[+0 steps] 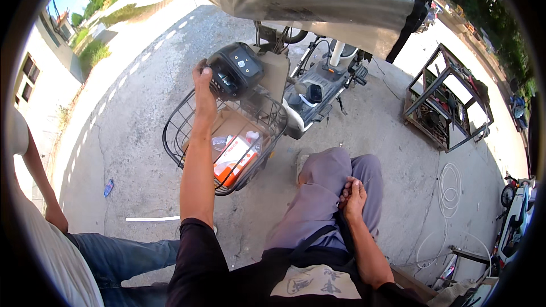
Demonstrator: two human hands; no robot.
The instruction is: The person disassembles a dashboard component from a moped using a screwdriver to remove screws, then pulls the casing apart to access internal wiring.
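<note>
My left hand reaches up and grips the left edge of a dark display housing on the handlebar of an electric scooter. Below it hangs a black wire basket holding cardboard, a clear bag and an orange-and-white box. My right hand rests closed on my grey-trousered thigh, thumb tucked against the fabric, holding nothing that I can see.
A second person in jeans and a white shirt sits at my left. A metal frame rack stands at the right. White cable coils lie on the concrete. Another scooter is parked at the far right.
</note>
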